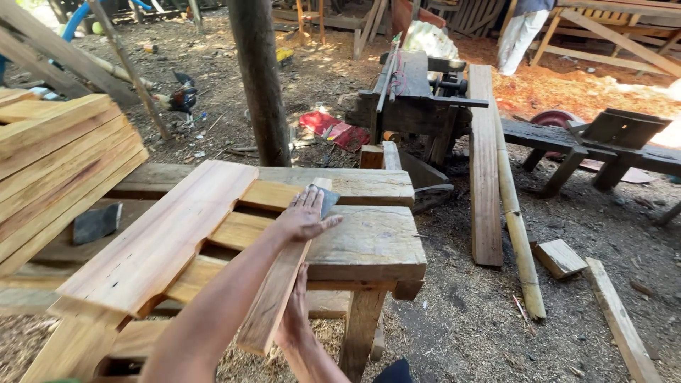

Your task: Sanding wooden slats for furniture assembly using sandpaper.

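A narrow wooden slat (273, 298) lies tilted across the rough workbench (369, 245), its near end hanging off the front edge. My left hand (303, 215) presses flat on the slat's far end, with a dark grey sanding sheet (328, 198) under the fingers. My right hand (293, 315) grips the slat's lower end from the right side, just below the bench top. A wide pale board (159, 237) lies on the bench to the left of the slat, with shorter boards (241, 228) under it.
A stack of planks (60, 159) stands at left and a dark post (261, 78) behind the bench. A woodworking machine (415, 92), a long plank (484, 163), a bamboo pole (516, 234) and offcuts (559, 257) lie to the right. A chicken (182, 98) and a person (521, 32) are farther back.
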